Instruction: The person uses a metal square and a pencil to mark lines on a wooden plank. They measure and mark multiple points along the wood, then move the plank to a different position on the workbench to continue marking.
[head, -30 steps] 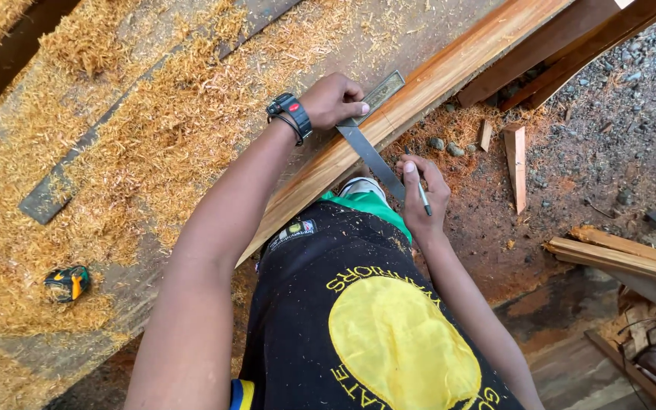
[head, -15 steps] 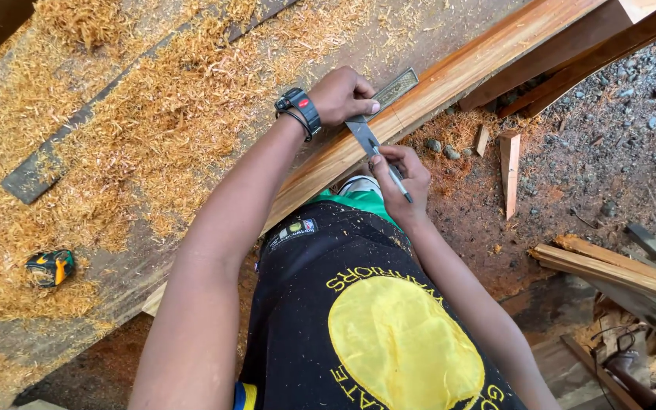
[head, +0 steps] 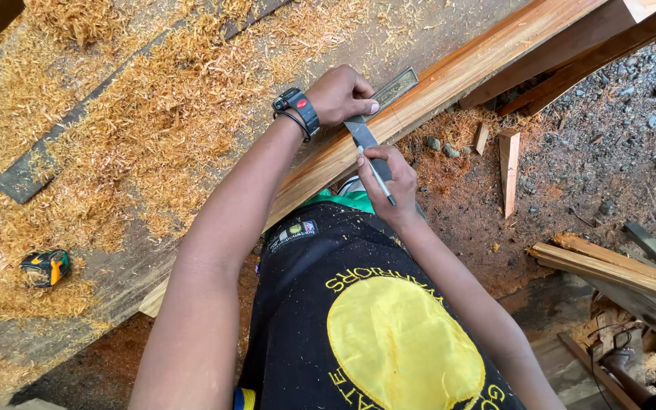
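A long reddish wooden plank [head: 449, 76] lies along the edge of a workbench [head: 77, 220]. My left hand [head: 341, 95], with a black wristwatch, presses a metal try square [head: 377, 106] onto the plank; its brass-edged stock lies on top and the steel blade hangs down the plank's side. My right hand [head: 390, 182] grips a pencil [head: 377, 176], the tip set against the blade on the plank's side face.
Wood shavings [head: 138, 114] cover the workbench. A yellow and black tape measure [head: 45, 267] lies at the left. Offcuts [head: 509, 167] lie on the dirt floor, with gravel at the far right and a stack of planks [head: 616, 266] at the right.
My right hand rose with the pencil from below the blade up to the plank's side, then slid a little down along the blade. My left hand kept the square in place.
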